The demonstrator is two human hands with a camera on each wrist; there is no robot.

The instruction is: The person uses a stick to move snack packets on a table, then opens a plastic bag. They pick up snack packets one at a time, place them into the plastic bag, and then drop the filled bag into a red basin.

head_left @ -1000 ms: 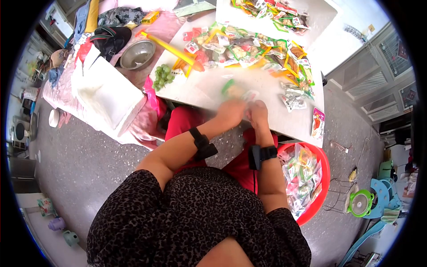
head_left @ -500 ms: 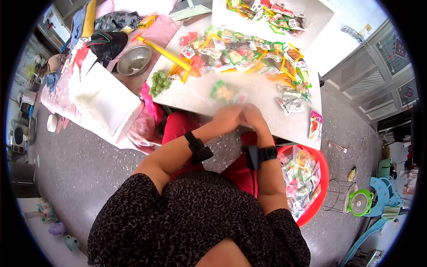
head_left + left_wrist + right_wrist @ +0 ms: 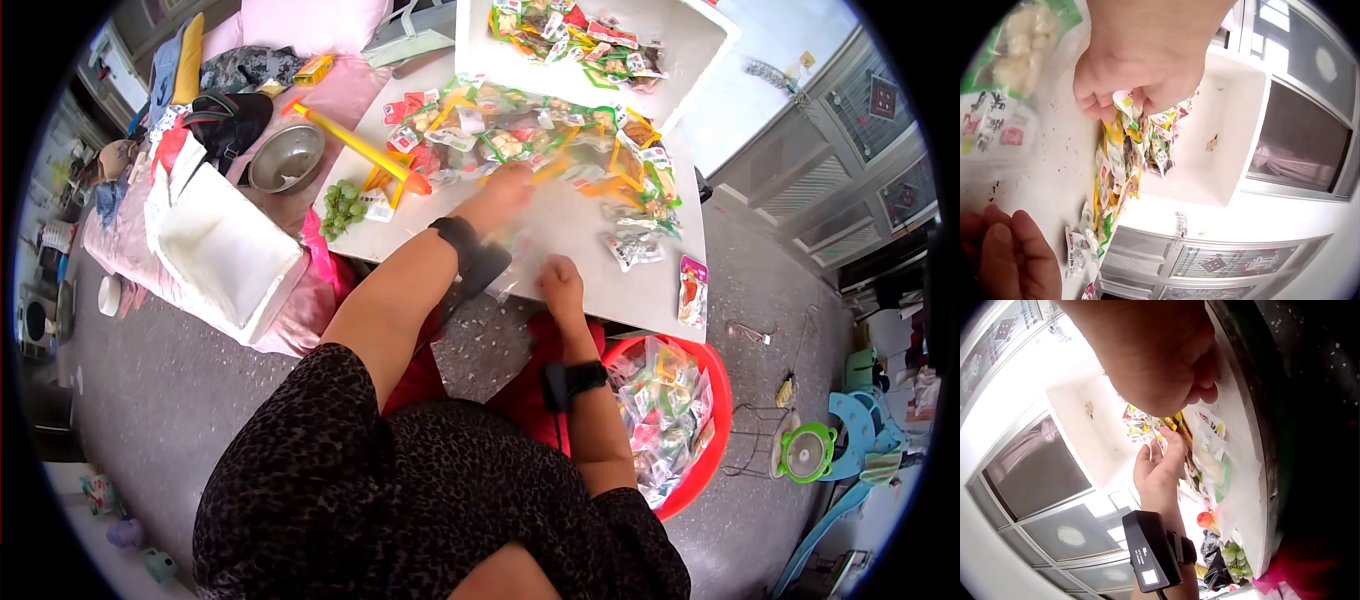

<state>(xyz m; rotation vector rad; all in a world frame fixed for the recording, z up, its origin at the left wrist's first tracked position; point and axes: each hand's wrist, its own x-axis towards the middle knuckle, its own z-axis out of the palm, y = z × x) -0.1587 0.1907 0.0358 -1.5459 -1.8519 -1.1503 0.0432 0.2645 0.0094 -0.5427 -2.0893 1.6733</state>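
Nearest you, your right hand (image 3: 1013,253) rests by the edge of the counter (image 3: 575,240), fingers curled in, with nothing seen in them. Beside your right leg, one red tub (image 3: 722,405) holds many clear-wrapped packets, too overlapped to count. One loose green-edged packet (image 3: 1019,53) of pale pieces lies on the counter between your hands, apart from either grip. Your left hand (image 3: 500,198) reaches past it, fingers apart and lightly bent, at the near side of a long heap of packets (image 3: 505,143), also uncountable. One pink packet (image 3: 691,290) lies near the right corner; one bunch of grapes (image 3: 343,208) and one yellow stick (image 3: 360,148) lie left. Behind the heap, one white foam box (image 3: 690,50) holds more packets.
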